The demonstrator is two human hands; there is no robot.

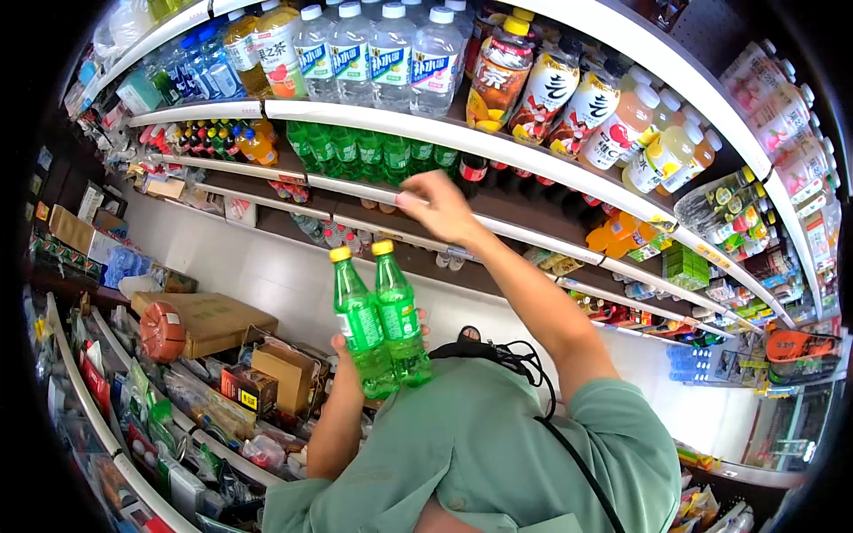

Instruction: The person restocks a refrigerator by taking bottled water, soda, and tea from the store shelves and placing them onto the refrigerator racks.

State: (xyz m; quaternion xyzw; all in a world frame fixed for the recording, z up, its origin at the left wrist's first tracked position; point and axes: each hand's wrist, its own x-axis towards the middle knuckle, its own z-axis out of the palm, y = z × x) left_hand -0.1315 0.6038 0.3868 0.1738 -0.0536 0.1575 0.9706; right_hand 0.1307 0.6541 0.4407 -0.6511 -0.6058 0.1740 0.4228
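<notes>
Two green bottles with yellow caps, a left one (pixel 359 324) and a right one (pixel 400 315), stand side by side against the green shirt. My left hand (pixel 345 355) is wrapped round them from behind and below, with fingertips showing at the right bottle's side. Raised in front of the shelf edge, my right hand (pixel 435 206) has its fingers pointing left, partly bent, and nothing visible in it. It is nearest to the row of green bottles (pixel 369 153) on the middle shelf and a dark bottle with a red label (pixel 472 171).
Clear water bottles (pixel 389 58) and tea and juice bottles (pixel 502 75) line the upper shelf. White shelf edges (pixel 373 191) curve across the view. At left, a cardboard box (pixel 213 322) and a reddish-brown coil (pixel 163 332) rest on another packed shelf.
</notes>
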